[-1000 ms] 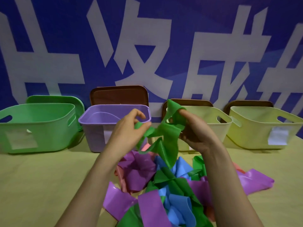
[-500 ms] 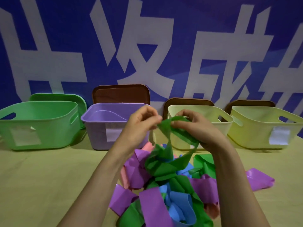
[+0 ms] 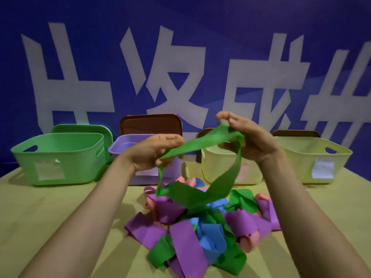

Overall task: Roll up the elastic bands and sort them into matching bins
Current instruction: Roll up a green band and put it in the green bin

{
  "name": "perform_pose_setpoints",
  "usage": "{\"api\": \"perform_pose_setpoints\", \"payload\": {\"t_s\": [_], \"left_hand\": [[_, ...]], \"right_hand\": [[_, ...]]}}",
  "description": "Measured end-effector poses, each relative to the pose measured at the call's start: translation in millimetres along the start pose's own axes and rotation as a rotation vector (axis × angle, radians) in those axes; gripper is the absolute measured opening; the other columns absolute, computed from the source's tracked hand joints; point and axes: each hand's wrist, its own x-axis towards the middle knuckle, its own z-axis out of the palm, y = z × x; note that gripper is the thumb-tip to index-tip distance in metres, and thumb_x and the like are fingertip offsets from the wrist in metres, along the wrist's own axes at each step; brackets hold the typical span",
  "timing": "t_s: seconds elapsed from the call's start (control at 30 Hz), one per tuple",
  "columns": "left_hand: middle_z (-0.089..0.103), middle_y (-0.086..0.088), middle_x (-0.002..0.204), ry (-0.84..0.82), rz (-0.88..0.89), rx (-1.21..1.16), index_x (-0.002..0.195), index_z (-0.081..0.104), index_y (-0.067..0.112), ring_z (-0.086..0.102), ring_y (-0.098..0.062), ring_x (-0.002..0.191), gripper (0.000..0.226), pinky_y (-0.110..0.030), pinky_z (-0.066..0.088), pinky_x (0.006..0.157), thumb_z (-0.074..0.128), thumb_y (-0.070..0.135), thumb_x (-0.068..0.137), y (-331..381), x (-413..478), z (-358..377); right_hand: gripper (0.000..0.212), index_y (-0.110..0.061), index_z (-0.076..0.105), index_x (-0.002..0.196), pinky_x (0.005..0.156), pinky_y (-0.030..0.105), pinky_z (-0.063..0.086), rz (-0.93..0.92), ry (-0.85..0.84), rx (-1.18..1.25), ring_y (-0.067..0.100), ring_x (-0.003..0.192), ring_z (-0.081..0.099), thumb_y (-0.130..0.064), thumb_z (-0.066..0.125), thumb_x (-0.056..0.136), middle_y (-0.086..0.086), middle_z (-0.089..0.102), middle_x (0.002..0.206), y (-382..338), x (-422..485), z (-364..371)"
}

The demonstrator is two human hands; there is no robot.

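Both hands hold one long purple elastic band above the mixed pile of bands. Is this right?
No. The head view shows the left hand and right hand holding a long green elastic band, not purple, above the mixed pile of bands.

Four bins in a row at 12 o'clock: one green bin [image 3: 60, 157], one purple bin [image 3: 120, 146], two yellow bins [image 3: 216, 165] [image 3: 313, 163]. Four lids behind: one green lid [image 3: 80, 128], three brown lids [image 3: 150, 125] [image 3: 203, 134] [image 3: 295, 133]. Two hands, left hand [image 3: 156, 151] at 11 o'clock, right hand [image 3: 251, 137] at 1 o'clock, one green band [image 3: 228, 177] pinched between. One heap [image 3: 186, 237] at 6 o'clock on the tabletop [image 3: 50, 217], four colours: green, purple, blue, pink; single bands too tangled to count.
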Motion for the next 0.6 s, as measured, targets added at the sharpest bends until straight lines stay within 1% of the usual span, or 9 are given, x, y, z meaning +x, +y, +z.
{"api": "perform_pose_setpoints", "payload": {"t_s": [0.07, 0.13, 0.17, 0.23, 0.3, 0.37, 0.43, 0.5, 0.6], "left_hand": [[0.065, 0.002, 0.078, 0.086, -0.009, 0.144, 0.101, 0.059, 0.006, 0.058, -0.002, 0.056, 0.018, -0.014, 0.046, 0.051, 0.054, 0.020, 0.090, 3, 8, 12], [0.064, 0.004, 0.091, 0.318, 0.105, 0.386, 0.102, 0.062, 0.011, 0.059, 0.003, 0.076, 0.015, -0.015, 0.046, 0.070, 0.050, 0.018, 0.096, 3, 18, 23], [0.065, 0.004, 0.090, 0.467, 0.199, 0.407, 0.096, 0.063, 0.015, 0.059, 0.000, 0.080, 0.018, -0.020, 0.046, 0.076, 0.047, 0.021, 0.098, 5, 20, 29], [0.070, -0.001, 0.085, 0.641, 0.258, 0.107, 0.090, 0.067, 0.018, 0.064, -0.012, 0.081, 0.030, -0.031, 0.052, 0.079, 0.045, 0.038, 0.097, 15, 16, 41], [0.072, -0.010, 0.090, 0.531, 0.230, -0.025, 0.101, 0.067, 0.012, 0.069, -0.022, 0.080, 0.044, -0.034, 0.056, 0.077, 0.050, 0.051, 0.087, 22, 10, 45], [0.070, -0.014, 0.095, 0.429, 0.195, 0.085, 0.111, 0.061, 0.006, 0.068, -0.025, 0.080, 0.041, -0.033, 0.057, 0.075, 0.061, 0.037, 0.085, 22, 7, 51], [0.069, -0.011, 0.090, 0.464, 0.225, 0.095, 0.105, 0.060, -0.002, 0.065, -0.023, 0.080, 0.032, -0.030, 0.055, 0.077, 0.067, 0.022, 0.084, 21, 5, 53], [0.067, -0.003, 0.078, 0.450, 0.282, -0.003, 0.091, 0.062, -0.001, 0.062, -0.017, 0.076, 0.030, -0.031, 0.052, 0.080, 0.069, 0.023, 0.076, 19, 4, 46], [0.066, 0.001, 0.074, 0.330, 0.265, -0.145, 0.083, 0.062, 0.010, 0.059, -0.012, 0.067, 0.016, -0.024, 0.049, 0.065, 0.066, 0.022, 0.073, 17, 0, 41]], "right_hand": [[0.053, -0.011, 0.066, 0.110, 0.061, 0.024, 0.057, -0.080, -0.037, 0.137, 0.013, 0.071, 0.069, -0.020, 0.086, 0.062, 0.006, 0.070, 0.087, 3, 5, 4], [0.048, -0.014, 0.064, 0.118, 0.075, 0.028, 0.058, -0.103, -0.017, 0.073, 0.016, 0.084, 0.070, -0.014, 0.077, 0.072, 0.008, 0.069, 0.107, 5, 10, 13], [0.047, -0.014, 0.060, 0.124, 0.081, 0.030, 0.056, -0.106, 0.004, 0.023, 0.018, 0.091, 0.069, -0.011, 0.070, 0.077, 0.009, 0.066, 0.115, 5, 13, 17], [0.050, -0.013, 0.053, 0.131, 0.085, 0.033, 0.054, -0.100, 0.048, -0.047, 0.022, 0.101, 0.066, -0.005, 0.059, 0.082, 0.011, 0.059, 0.125, 3, 16, 23], [0.055, -0.013, 0.049, 0.135, 0.088, 0.037, 0.053, -0.119, 0.067, -0.096, 0.024, 0.107, 0.061, -0.002, 0.057, 0.083, 0.014, 0.056, 0.130, 1, 19, 28], [0.057, -0.014, 0.047, 0.137, 0.082, 0.033, 0.057, -0.158, 0.083, -0.116, 0.023, 0.106, 0.061, 0.002, 0.056, 0.084, 0.011, 0.057, 0.127, 0, 20, 30], [0.056, -0.015, 0.048, 0.136, 0.070, 0.027, 0.058, -0.200, 0.116, -0.128, 0.018, 0.098, 0.065, 0.007, 0.055, 0.084, 0.006, 0.059, 0.122, 1, 21, 32], [0.051, -0.014, 0.052, 0.131, 0.072, 0.026, 0.057, -0.251, 0.191, -0.178, 0.018, 0.097, 0.067, 0.010, 0.053, 0.086, 0.005, 0.061, 0.122, 6, 23, 30], [0.042, -0.012, 0.058, 0.125, 0.076, 0.028, 0.055, -0.274, 0.354, -0.249, 0.020, 0.098, 0.065, 0.009, 0.047, 0.090, 0.006, 0.062, 0.118, 10, 27, 28]]}}
